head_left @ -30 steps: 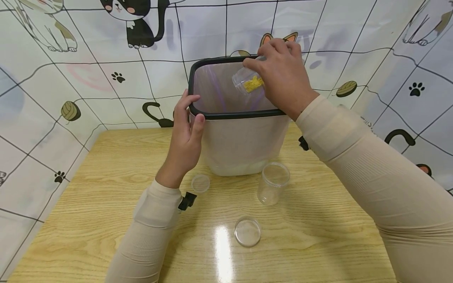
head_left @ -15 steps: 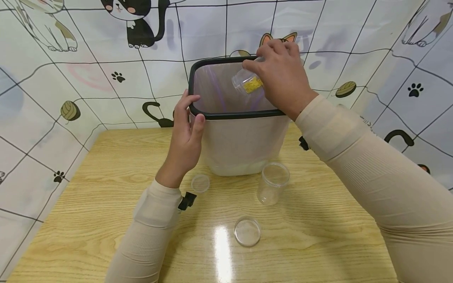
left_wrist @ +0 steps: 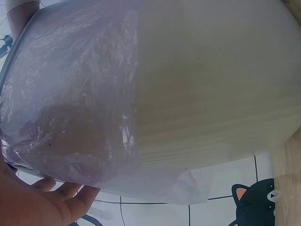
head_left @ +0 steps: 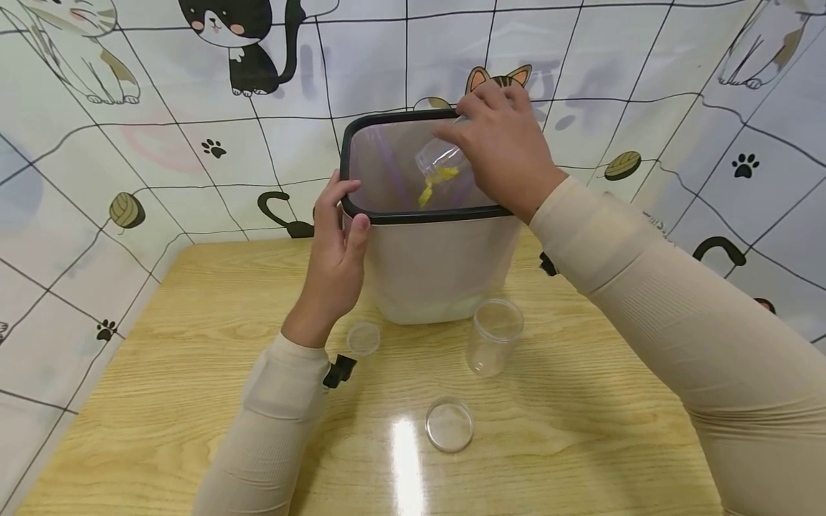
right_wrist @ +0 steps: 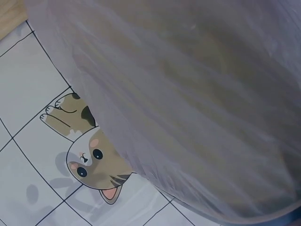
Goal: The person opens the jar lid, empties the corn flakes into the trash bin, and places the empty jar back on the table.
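Note:
A pale translucent trash bin (head_left: 445, 269) with a black rim and a plastic liner stands upright at the back of the table. My left hand (head_left: 335, 261) grips its left rim, fingertips over the edge; in the left wrist view the fingers (left_wrist: 77, 200) lie beside the liner. Over the bin's mouth, my right hand (head_left: 506, 147) holds a small clear jar (head_left: 434, 154), tilted mouth-down to the left. Small yellow pieces (head_left: 426, 195) spill from it into the bin. The right wrist view shows only the lined bin wall (right_wrist: 188, 103), without the hand.
A larger clear jar (head_left: 492, 347) stands open in front of the bin, to the right. On the wooden table (head_left: 555, 444) lie a clear round lid (head_left: 449, 425) and a smaller translucent lid (head_left: 363, 338). A cat-patterned sheet (head_left: 213, 186) hangs close behind the bin.
The small jar has tipped further down. Its yellow pieces, resting inside before, now fall out into the bin. The head view has shifted slightly; the left hand stays on the rim.

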Motion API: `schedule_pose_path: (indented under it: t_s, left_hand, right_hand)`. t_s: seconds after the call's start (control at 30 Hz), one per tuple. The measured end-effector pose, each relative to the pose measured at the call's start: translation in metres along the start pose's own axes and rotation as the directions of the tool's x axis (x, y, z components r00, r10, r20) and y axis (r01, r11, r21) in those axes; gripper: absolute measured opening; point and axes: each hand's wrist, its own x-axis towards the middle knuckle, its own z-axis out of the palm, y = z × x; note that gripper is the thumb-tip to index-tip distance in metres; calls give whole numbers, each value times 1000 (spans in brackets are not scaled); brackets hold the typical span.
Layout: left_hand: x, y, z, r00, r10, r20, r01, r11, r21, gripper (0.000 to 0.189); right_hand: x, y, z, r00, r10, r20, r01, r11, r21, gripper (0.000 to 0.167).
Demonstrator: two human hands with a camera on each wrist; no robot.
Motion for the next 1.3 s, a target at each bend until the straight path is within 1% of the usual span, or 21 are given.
schedule_pose_path:
  t_s: [0.2,0.63,0.8,0.9,1.1,1.3]
  left_hand:
    - [0,1,0,1000,0,2,0,1000,11,75]
    - [0,1,1,1000,5,-8,-5,1000,4,75]
    - [0,0,2,1000,-1,-7,1,1000,4,75]
    - [1,0,1,1000,-10,-8,11,1000,8,75]
    - [1,1,1,1000,-1,-8,1,1000,3,77]
    - [1,1,2,1000,-2,-8,2,1000,1,76]
  right_hand:
    - [1,0,1,1000,-2,-6,2,1000,-8,54]
    - [1,-1,1,1000,2,8,-1,999,-37,52]
    - [1,0,1,999,-32,-9,32,999,-27,51]
    - [2,0,1,999,-49,-3,49,998,-35,52]
    - [4,-1,-1,996,-81,20,83,994,-74,51]
    - [6,-3,-2,989,-126,78,137,980,-145,50]
